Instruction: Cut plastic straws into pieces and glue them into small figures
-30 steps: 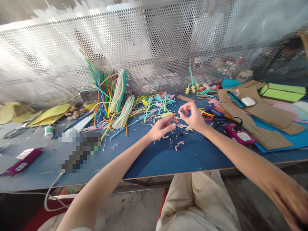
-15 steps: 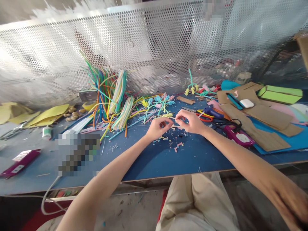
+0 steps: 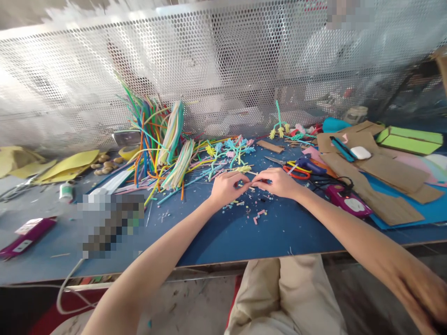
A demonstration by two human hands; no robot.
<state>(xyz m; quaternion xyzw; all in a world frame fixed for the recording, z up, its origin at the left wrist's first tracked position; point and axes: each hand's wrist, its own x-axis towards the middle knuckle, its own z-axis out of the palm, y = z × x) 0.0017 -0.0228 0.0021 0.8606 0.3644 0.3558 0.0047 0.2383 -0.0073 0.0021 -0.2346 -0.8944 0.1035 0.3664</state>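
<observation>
Head view: both forearms reach over the near edge of the worktop (image 3: 223, 244). The left hand (image 3: 226, 187) and right hand (image 3: 277, 183) meet at the fingertips, each closed thumb to fingers; anything pinched there is too small to tell. Pink clippings (image 3: 260, 212) lie nearer that edge, scissors (image 3: 285, 164) beyond the right hand.

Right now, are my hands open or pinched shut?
Pinched shut: the left hand and right hand each bring thumb and fingertips together. Anything between them is hidden.

Strong glare on mesh panel (image 3: 216, 74), esp. L — pic edges stretched, blurry.
</observation>
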